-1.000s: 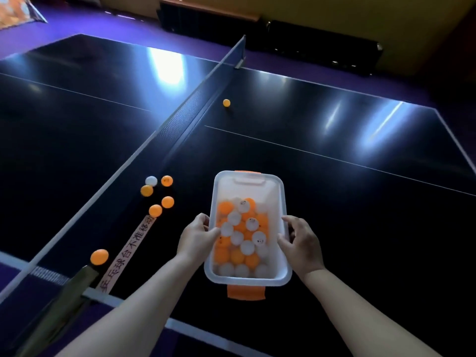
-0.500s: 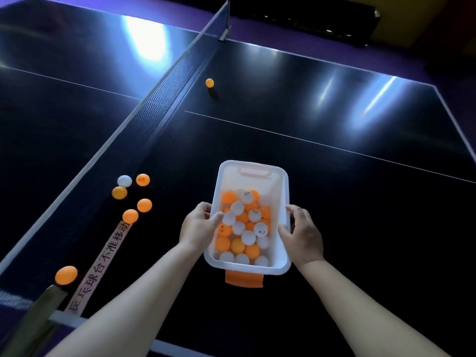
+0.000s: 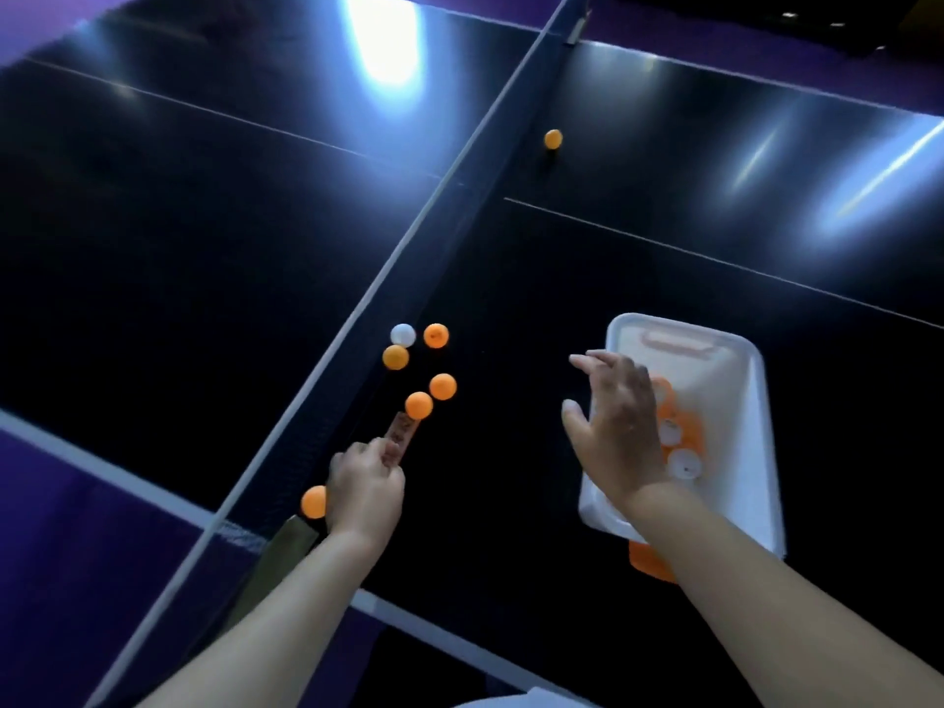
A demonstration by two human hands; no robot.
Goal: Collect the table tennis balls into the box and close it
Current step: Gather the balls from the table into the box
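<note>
Box (image 3: 743,390) sits at 4 o'clock in view, open, no lid in sight, part full of orange and white balls. An orange latch (image 3: 647,560) sticks out under its near end. Right hand (image 3: 618,426) hovers over the box's 9 o'clock wall with fingers straight and spread, holding nothing. Left hand (image 3: 365,490) is at 7 o'clock, fingers partly curled, one finger out along the label strip (image 3: 404,426). Its palm is hidden, so I cannot tell if it holds anything. Near ball (image 3: 313,501) is just at that hand's 9 o'clock, by the net (image 3: 408,237). Ball cluster (image 3: 443,386), four orange and one white, lies at the hand's 12 o'clock beside the net. Far ball (image 3: 552,139) sits alone at 1 o'clock in view, well apart.

Risks, judged:
- A quick grab likely knocks the cluster. The balls are light, the table (image 3: 511,503) is slick, and they scatter or roll off the 6 o'clock edge.
- The near ball, tight against the net, may get nudged along it instead of picked up.
- The right hand may bump the box wall, skidding the box or bouncing balls out.
- The far ball is easy to miss.
- Closing is stuck until a lid turns up.
</note>
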